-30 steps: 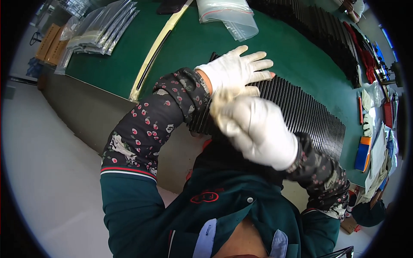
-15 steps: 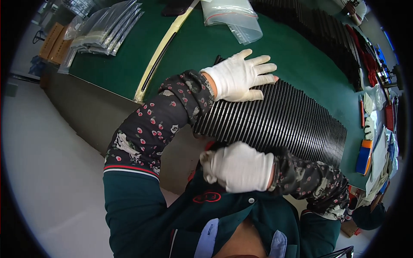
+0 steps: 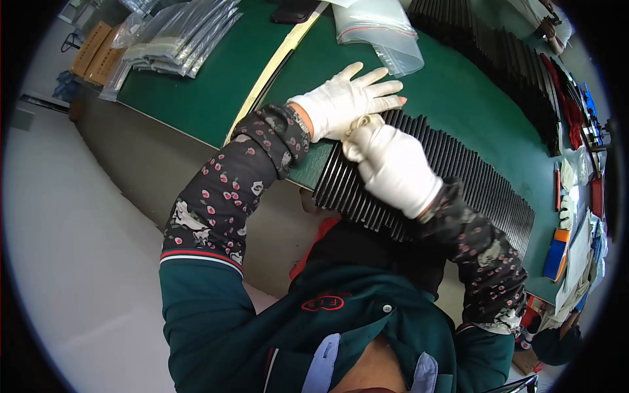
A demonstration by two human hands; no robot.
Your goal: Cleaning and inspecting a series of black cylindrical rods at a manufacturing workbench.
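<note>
A row of slim black strips (image 3: 458, 173), packed side by side, lies along the near edge of the green table (image 3: 308, 164). My left hand (image 3: 344, 103), in a white glove, is open at the row's far left corner, its fingers spread and a bare fingertip showing. Over the strips' left part is my right hand (image 3: 396, 164), also white-gloved, its fingers curled closed next to the left palm. Whatever those fingers hold, if anything, is hidden. Both forearms wear dark flowered sleeves.
Clear zip bags (image 3: 380, 33) lie beyond my hands, and a stack of bagged items (image 3: 187, 39) is at the far left. A yellow strip (image 3: 275, 65) crosses the table. More black strips (image 3: 498, 59) fill the far right. An orange-and-blue box (image 3: 557, 255) stands at right.
My right hand has moved from close to my body, up and away, onto the strips beside the left hand. The left hand has shifted left, still spread. The view has shifted a little.
</note>
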